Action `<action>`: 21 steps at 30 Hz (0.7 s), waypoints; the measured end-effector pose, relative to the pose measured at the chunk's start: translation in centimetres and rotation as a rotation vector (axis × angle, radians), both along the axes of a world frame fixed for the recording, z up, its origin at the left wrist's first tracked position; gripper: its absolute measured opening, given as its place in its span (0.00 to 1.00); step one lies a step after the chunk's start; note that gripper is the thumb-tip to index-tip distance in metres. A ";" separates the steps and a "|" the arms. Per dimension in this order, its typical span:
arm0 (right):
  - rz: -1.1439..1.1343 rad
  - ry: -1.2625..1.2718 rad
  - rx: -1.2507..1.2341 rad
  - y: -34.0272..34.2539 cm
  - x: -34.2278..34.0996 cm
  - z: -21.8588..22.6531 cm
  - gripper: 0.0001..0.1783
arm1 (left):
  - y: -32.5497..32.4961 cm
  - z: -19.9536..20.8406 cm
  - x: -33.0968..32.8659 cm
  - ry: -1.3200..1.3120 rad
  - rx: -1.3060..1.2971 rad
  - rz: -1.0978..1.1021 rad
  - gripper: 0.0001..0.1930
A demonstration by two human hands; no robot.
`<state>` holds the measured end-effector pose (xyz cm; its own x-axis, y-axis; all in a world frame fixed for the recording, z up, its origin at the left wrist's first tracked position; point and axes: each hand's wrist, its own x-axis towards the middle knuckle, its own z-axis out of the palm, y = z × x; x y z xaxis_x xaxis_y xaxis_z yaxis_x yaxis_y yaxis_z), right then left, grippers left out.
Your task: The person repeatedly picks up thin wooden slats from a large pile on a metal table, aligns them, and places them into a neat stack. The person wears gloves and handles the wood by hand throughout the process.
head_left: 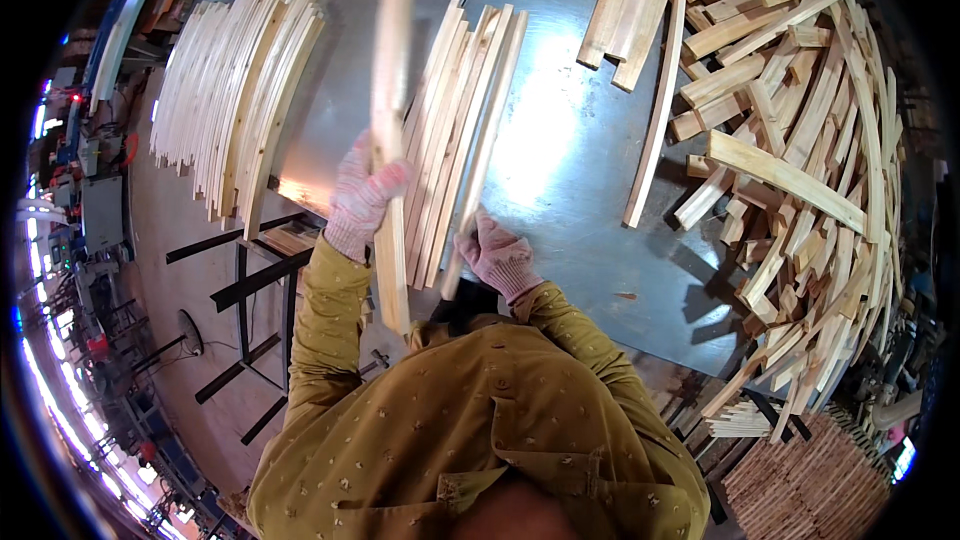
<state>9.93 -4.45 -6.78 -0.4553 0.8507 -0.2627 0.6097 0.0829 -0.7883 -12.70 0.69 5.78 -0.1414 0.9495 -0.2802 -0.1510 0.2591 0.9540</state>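
Left hand: the left hand [366, 192], gloved, grasps a long wooden board [392, 275] that runs from 12 to 6 o'clock, far end blurred.
Right hand: the right hand [500, 254], at 4 o'clock from the left, fingertips at a strip's [490, 130] near end; cannot tell whether gripped.
Middle strips: wooden strips [437, 140] at 11 o'clock from the right hand, on the metal table [575, 250].
Jumbled pile: loose wood pieces [800, 175] toward 3 o'clock.

Wooden strips [450, 140] pale yellow; jacket [500, 380] mustard-brown, pale-flecked; 2 gloves [362, 198] pink-and-white; tabletop [575, 270] grey.
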 end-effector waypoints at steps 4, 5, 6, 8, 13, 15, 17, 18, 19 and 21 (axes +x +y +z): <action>-0.235 0.527 -0.114 -0.7 -0.6 5.0 0.27 | 1.7 1.5 2.3 -0.014 0.051 0.180 0.36; -0.277 0.730 -0.214 -1.1 -0.6 6.2 0.25 | 2.3 0.8 4.0 0.143 -0.019 0.252 0.35; -0.238 0.773 -0.403 -0.8 0.3 7.9 0.22 | 3.4 -0.7 5.6 0.285 -0.067 0.227 0.37; -0.403 0.733 -0.546 -0.2 1.9 12.1 0.12 | 4.4 -1.3 9.9 0.556 0.157 0.055 0.37; -0.584 0.262 -0.102 -5.8 11.6 13.5 0.13 | 3.0 -5.9 14.6 0.523 0.005 -0.426 0.36; -0.906 0.695 -0.187 -9.9 14.8 14.8 0.13 | 2.3 -9.1 14.5 0.768 -0.155 -0.546 0.34; -1.023 0.724 -0.169 -13.9 18.7 18.3 0.19 | 1.9 -15.5 11.8 0.882 -0.013 -0.305 0.35; -1.138 0.735 -0.159 -17.1 21.0 19.4 0.23 | 1.8 -10.8 15.1 1.037 -0.098 -0.405 0.36; -1.162 0.765 0.028 -20.3 23.5 18.6 0.24 | 2.1 -10.7 15.6 1.092 -0.158 -0.430 0.36; -1.289 0.729 0.352 -24.3 28.4 20.9 0.16 | 2.7 -12.8 15.1 1.051 -0.109 -0.390 0.36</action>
